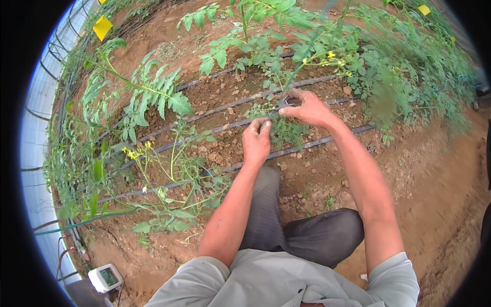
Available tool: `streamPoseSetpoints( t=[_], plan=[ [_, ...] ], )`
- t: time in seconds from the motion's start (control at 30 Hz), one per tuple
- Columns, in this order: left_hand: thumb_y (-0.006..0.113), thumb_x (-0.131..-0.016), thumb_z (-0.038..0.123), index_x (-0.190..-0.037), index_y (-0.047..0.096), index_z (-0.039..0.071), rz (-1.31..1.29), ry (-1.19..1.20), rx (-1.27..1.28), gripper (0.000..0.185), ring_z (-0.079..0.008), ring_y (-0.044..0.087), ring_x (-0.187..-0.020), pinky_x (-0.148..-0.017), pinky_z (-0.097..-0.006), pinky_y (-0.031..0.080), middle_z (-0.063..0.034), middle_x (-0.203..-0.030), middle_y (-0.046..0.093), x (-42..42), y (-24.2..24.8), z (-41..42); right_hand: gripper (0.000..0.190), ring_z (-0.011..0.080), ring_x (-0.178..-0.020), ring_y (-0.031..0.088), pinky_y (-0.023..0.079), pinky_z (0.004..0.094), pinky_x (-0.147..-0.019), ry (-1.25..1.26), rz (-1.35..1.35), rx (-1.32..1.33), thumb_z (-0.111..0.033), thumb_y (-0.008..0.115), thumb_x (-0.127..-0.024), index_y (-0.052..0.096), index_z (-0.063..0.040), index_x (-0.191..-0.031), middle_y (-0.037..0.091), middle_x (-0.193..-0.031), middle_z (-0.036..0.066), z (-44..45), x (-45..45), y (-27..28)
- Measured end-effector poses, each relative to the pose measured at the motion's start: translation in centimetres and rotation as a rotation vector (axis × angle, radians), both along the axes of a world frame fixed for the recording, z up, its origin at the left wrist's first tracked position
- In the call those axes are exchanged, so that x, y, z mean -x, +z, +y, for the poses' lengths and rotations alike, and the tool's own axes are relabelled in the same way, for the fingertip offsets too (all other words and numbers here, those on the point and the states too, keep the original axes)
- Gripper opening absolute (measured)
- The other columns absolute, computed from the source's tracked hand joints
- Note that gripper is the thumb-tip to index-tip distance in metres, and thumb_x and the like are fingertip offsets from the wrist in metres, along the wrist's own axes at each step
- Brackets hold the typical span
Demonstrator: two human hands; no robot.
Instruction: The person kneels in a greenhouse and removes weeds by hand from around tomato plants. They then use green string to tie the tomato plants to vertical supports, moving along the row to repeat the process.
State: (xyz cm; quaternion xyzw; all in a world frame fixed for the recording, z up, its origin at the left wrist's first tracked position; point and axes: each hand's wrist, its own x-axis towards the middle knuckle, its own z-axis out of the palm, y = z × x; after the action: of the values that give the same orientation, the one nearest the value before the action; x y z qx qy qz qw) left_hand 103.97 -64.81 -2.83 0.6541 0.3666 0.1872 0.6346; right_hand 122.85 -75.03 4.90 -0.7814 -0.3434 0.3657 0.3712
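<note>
In the head view, my left hand (257, 140) is at the centre, thumb and fingertips pinched together beside the low leaves of a tomato plant (289, 132); what lies between the fingertips is too small to tell. My right hand (308, 107) is just above and to the right, its thumb and index finger curled round a small dark tool (287, 103), whose kind I cannot make out. A green twine (303, 63) slants up from beside this hand, past tomato leaves and yellow flowers (330, 55).
Black drip irrigation hoses (245, 100) cross the reddish soil. Another flowering tomato plant (172, 172) stands at left, with dense foliage (414, 73) at right. Yellow cards (102, 27) hang above. A white device with a display (105, 278) lies at lower left, near the plastic greenhouse wall (36, 134).
</note>
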Motion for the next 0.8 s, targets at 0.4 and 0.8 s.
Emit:
streamPoseSetpoints(
  t=[0.4,0.8],
  plan=[
    [0.068,-0.104,0.027,-0.122,0.073,0.002,0.043,-0.249,0.164,0.032,-0.0144,0.06,-0.098,-0.089,-0.0332,0.048,-0.0055,-0.11,0.073,-3.5,-6.0,-0.9,0.046,0.0174,-0.103,0.07,0.058,0.0334,-0.091,-0.329,0.14,-0.302,-0.018,0.078,-0.09,0.063,0.002,-0.128,0.073,-0.111,0.011,-4.9,2.3,-4.3],
    [0.075,-0.099,0.018,-0.129,0.073,-0.006,-0.148,-0.025,0.528,0.038,-0.0165,0.065,-0.11,-0.101,-0.0307,0.048,-0.0091,-0.121,0.075,-2.9,-7.2,-1.2,0.056,0.0255,-0.086,0.076,0.06,0.0398,-0.081,-0.362,-0.189,0.003,-0.028,0.085,-0.086,0.069,0.009,-0.124,0.079,-0.097,0.019,-5.8,5.3,-6.1]
  ],
)
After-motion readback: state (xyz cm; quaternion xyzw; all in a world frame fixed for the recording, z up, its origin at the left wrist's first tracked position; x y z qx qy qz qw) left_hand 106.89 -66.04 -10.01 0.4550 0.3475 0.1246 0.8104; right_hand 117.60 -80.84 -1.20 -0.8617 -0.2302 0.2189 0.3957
